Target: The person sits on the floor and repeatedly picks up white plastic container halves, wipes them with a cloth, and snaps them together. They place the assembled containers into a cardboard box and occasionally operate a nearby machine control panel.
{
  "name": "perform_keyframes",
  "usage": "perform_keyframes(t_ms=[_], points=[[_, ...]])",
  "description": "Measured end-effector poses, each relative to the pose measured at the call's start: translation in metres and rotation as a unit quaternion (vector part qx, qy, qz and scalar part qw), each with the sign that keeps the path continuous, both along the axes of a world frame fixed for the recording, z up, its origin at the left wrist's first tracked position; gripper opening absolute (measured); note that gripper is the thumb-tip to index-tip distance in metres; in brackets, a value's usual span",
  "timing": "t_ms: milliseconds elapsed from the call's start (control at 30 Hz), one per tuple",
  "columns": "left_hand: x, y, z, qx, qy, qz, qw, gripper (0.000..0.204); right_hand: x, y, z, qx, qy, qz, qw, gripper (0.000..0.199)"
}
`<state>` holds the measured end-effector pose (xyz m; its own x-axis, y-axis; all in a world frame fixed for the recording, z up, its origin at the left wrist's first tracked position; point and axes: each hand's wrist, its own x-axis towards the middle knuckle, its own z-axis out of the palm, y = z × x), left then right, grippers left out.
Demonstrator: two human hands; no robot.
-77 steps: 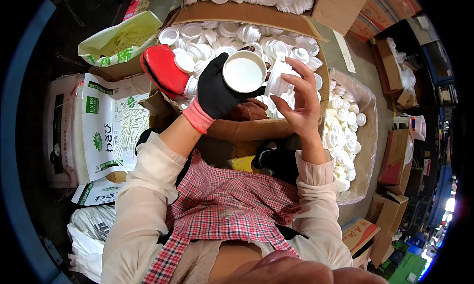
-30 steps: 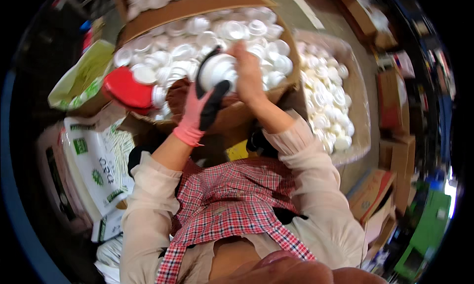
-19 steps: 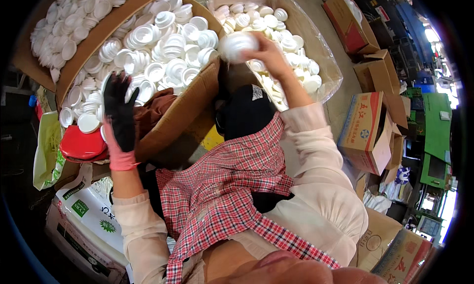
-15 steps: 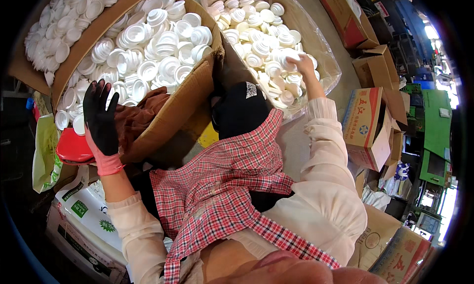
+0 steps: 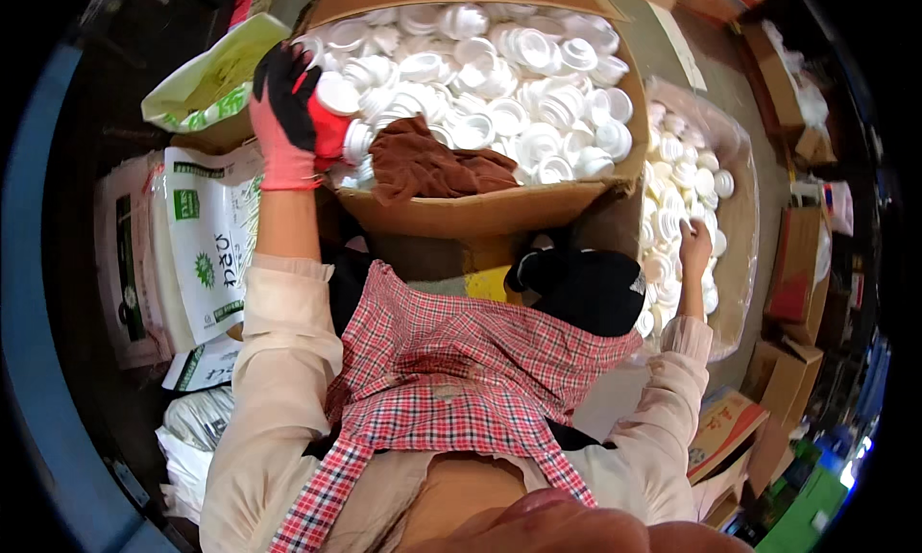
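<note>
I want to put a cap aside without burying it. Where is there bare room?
Little. The brown cardboard box is packed with white plastic caps; only the brown cloth at its near wall is uncovered. The clear bag by the right hand is crowded too.

Large open brown cardboard box [image 5: 499, 202], upper centre, its near wall facing the viewer. Clear plastic bag [image 5: 744, 207], just right of the box, open at the top. White printed sack with green markings [image 5: 206, 245], left of the box, lying flat; a pale pink sack [image 5: 120, 265] beside it at the far left. Yellow-green bag [image 5: 206, 77], upper left. Brown cartons [image 5: 797, 265] stacked along the right edge; one orange-printed carton [image 5: 725, 433] at lower right.
</note>
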<state>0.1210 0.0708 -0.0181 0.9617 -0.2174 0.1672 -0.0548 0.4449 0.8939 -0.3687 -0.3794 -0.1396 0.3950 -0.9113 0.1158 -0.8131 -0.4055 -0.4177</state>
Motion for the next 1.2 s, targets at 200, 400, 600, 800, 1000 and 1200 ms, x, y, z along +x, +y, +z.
perform_keyframes(t_ms=[200,400,600,800,1000,1200], points=[[0.003,0.017,0.007,-0.041,-0.026,0.109,0.993,0.033,0.272,0.164,0.091,0.084,-0.132,0.452,0.878,0.022],[0.002,0.031,0.016,-0.091,0.050,0.102,0.989,0.029,0.436,0.314,0.067,0.018,-0.096,0.643,0.760,0.073],[0.006,0.041,0.010,-0.079,0.068,0.048,0.993,0.030,0.505,0.324,0.044,0.014,-0.012,0.659,0.752,0.074],[0.001,0.049,-0.008,-0.176,0.288,-0.219,0.916,0.038,0.472,0.310,0.131,0.380,-0.279,0.612,0.635,0.070],[0.005,0.030,-0.010,-0.288,0.199,-0.229,0.908,0.040,0.458,0.253,0.089,0.233,-0.198,0.431,0.849,0.037],[0.004,0.025,-0.002,-0.357,0.227,-0.281,0.861,0.051,0.473,0.303,0.008,0.057,-0.119,0.509,0.851,0.043]])
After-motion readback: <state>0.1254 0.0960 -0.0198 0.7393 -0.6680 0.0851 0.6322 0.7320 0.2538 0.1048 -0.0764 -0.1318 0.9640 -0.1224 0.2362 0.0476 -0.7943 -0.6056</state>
